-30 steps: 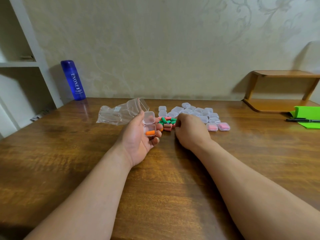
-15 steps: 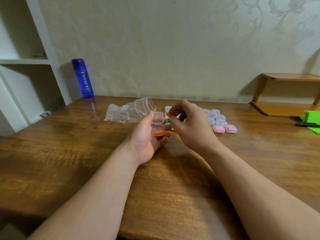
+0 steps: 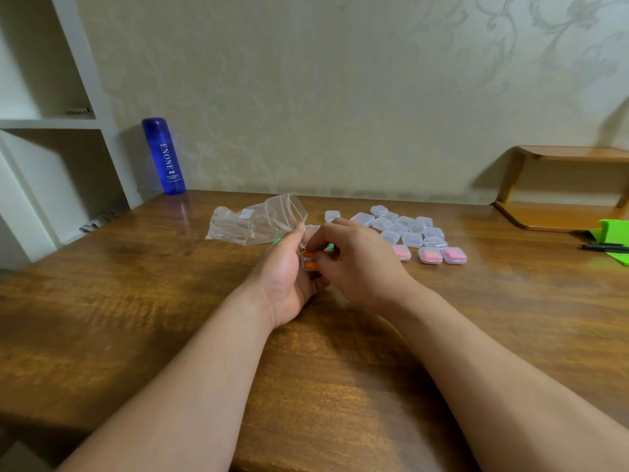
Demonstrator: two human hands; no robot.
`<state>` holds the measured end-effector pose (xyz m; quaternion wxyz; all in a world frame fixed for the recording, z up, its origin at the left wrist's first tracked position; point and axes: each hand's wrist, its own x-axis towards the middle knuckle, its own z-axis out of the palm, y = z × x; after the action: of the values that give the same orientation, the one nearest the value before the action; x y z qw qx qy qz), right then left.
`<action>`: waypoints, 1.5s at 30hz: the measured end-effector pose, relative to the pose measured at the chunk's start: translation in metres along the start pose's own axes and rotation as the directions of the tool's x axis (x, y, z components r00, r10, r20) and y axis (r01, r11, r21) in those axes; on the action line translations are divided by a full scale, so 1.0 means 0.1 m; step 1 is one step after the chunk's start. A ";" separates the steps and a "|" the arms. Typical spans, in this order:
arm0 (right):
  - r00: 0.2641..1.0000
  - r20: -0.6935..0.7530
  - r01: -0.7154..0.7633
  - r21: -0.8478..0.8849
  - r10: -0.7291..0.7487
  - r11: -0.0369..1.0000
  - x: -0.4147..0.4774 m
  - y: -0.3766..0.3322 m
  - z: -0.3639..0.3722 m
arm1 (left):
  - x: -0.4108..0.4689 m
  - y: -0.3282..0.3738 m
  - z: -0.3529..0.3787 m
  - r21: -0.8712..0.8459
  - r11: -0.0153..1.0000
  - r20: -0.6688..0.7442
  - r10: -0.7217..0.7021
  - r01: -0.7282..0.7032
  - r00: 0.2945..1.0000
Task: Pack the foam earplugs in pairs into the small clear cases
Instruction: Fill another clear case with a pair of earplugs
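My left hand (image 3: 284, 274) cradles a small clear case (image 3: 308, 245) with its lid up, above the middle of the wooden table (image 3: 136, 301). An orange earplug (image 3: 310, 266) lies in the case. My right hand (image 3: 357, 264) pinches a second orange earplug (image 3: 308, 254) at the case's opening, just above the first. Behind my hands, a pile of loose earplugs is mostly hidden; only a green one (image 3: 328, 247) peeks out. Several empty clear cases (image 3: 405, 226) lie in a cluster beyond, and three closed cases with pink earplugs (image 3: 442, 255) sit at its near right.
An empty clear zip bag (image 3: 255, 223) lies left of the cases. A blue bottle (image 3: 164, 156) stands at the back left by white shelves (image 3: 51, 124). At the far right are a low wooden shelf (image 3: 561, 212), green paper (image 3: 612, 229) and a black pen (image 3: 604, 248).
My right hand has picked an orange earplug from the pile and carried it left to the open case in my left hand. The camera view has shifted slightly.
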<state>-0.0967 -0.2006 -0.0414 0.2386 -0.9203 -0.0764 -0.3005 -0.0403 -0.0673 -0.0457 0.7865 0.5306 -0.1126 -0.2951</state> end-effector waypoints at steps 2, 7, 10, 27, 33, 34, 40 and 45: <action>1.000 0.000 -0.002 -0.022 0.002 1.000 0.00 0.00 0.01 | -0.01 0.00 0.00 -0.008 1.000 0.002 -0.001 0.001 1.000; 1.000 0.008 -0.016 -0.018 0.016 1.000 -0.01 0.00 0.00 | 0.00 -0.01 -0.02 -0.010 1.000 0.010 -0.004 0.004 1.000; 0.999 -0.021 -0.026 0.027 0.026 0.999 -0.02 -0.01 -0.02 | 0.02 -0.02 -0.03 -0.010 1.000 0.015 -0.004 0.004 1.000; 0.990 -0.059 -0.114 0.171 0.125 0.979 -0.01 0.00 -0.06 | 0.01 0.03 -0.05 -0.033 0.999 -0.014 -0.012 0.012 1.000; 0.989 0.077 -0.133 0.053 0.129 0.990 -0.05 -0.01 -0.01 | -0.04 0.06 -0.04 -0.039 0.999 0.001 -0.009 0.009 1.000; 0.988 0.070 -0.142 0.058 0.137 0.988 -0.05 -0.01 -0.01 | -0.03 0.05 -0.04 -0.031 0.999 0.000 0.006 -0.006 1.000; 0.986 0.111 -0.138 0.105 0.126 0.985 -0.07 -0.02 -0.05 | -0.01 0.01 0.00 -0.002 0.996 -0.031 0.087 -0.087 0.996; 0.983 0.138 -0.132 0.074 0.121 0.988 -0.07 0.00 -0.07 | -0.03 -0.01 0.01 0.067 0.993 -0.043 0.096 -0.093 0.994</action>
<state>-0.1065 -0.2040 -0.0403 0.2897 -0.9306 -0.0459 -0.2190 -0.0434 -0.0663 -0.0455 0.7843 0.5567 -0.1291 -0.2415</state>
